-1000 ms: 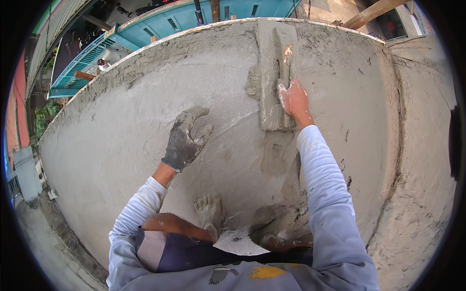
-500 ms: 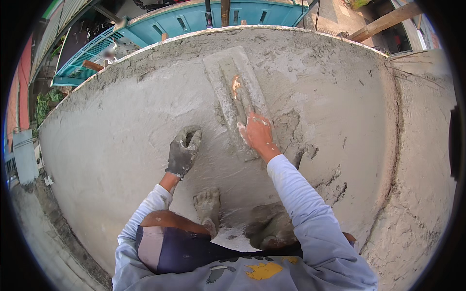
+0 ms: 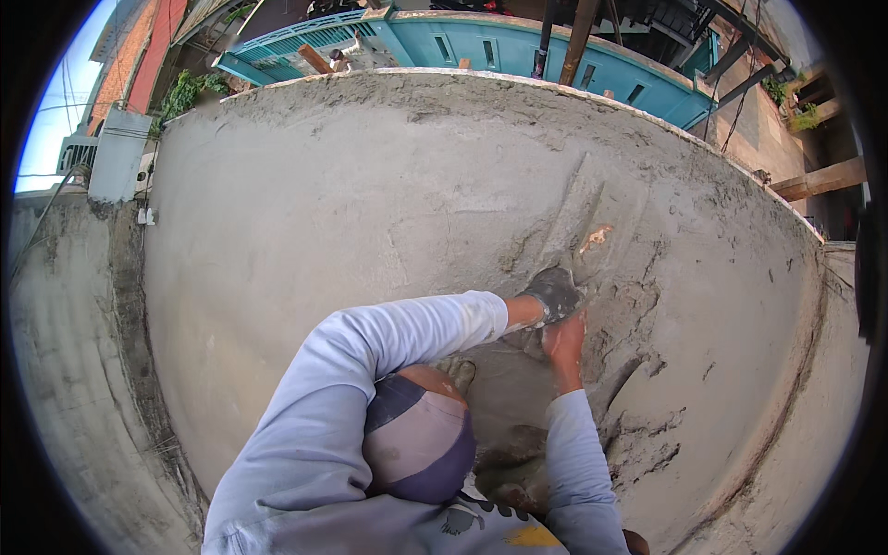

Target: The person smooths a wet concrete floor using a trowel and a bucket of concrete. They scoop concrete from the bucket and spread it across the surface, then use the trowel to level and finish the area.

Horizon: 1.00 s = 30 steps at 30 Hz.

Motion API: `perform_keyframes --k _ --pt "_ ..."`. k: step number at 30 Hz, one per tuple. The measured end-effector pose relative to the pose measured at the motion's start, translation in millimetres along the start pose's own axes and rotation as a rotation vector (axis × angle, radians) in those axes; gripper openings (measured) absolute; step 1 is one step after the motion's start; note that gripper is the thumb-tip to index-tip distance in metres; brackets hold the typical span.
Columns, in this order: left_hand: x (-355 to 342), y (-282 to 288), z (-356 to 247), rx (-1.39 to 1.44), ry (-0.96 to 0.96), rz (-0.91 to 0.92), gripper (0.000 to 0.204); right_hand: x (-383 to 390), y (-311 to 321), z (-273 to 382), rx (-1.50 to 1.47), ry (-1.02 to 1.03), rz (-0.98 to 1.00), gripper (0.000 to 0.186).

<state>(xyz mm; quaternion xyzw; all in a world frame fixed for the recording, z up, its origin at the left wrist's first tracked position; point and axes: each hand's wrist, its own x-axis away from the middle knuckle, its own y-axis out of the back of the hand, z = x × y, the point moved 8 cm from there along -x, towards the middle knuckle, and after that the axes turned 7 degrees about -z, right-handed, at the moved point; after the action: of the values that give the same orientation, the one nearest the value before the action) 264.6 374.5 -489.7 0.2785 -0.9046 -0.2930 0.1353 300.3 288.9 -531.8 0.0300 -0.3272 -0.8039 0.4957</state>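
A long, mortar-coated float (image 3: 596,236) with an orange-patched handle lies tilted on wet grey cement (image 3: 277,203), right of centre. My left hand (image 3: 555,295), in a dark grey glove, is on the float's near end, its fingertips not clearly visible. Just below it my bare right hand (image 3: 562,344) is at the handle end, closed, its fingers largely hidden by the glove. Rough ridges of mortar (image 3: 629,314) surround the float on the right. My cement-covered foot (image 3: 459,375) rests on the surface behind my bent knee (image 3: 416,435).
The slab's raised edge (image 3: 758,176) curves along the back, with a turquoise gate (image 3: 499,51) and a small distant person (image 3: 340,63) beyond. Wooden posts (image 3: 814,182) stand outside at right. A cracked side wall (image 3: 74,333) and grey boxes with cables (image 3: 120,157) are at left.
My view has turned. My gloved left hand has crossed rightward from bare cement onto the float's near end, beside my right hand. The float now tilts the other way, its far end rightward.
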Motion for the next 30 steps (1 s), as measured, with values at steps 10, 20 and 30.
perform_keyframes --k 10,20,30 --pt "-162.2 13.0 -13.8 -0.289 0.156 0.274 0.043 121.0 162.9 -4.6 0.539 -0.193 0.429 0.074" --pt "-117.0 44.2 -5.5 -0.282 0.046 0.088 0.078 351.1 277.9 -126.4 0.414 -0.881 -0.014 0.065" --pt "-242.0 -74.8 -117.5 -0.488 -0.138 0.458 0.044 385.0 235.7 -145.5 -0.055 -0.935 -0.269 0.050"
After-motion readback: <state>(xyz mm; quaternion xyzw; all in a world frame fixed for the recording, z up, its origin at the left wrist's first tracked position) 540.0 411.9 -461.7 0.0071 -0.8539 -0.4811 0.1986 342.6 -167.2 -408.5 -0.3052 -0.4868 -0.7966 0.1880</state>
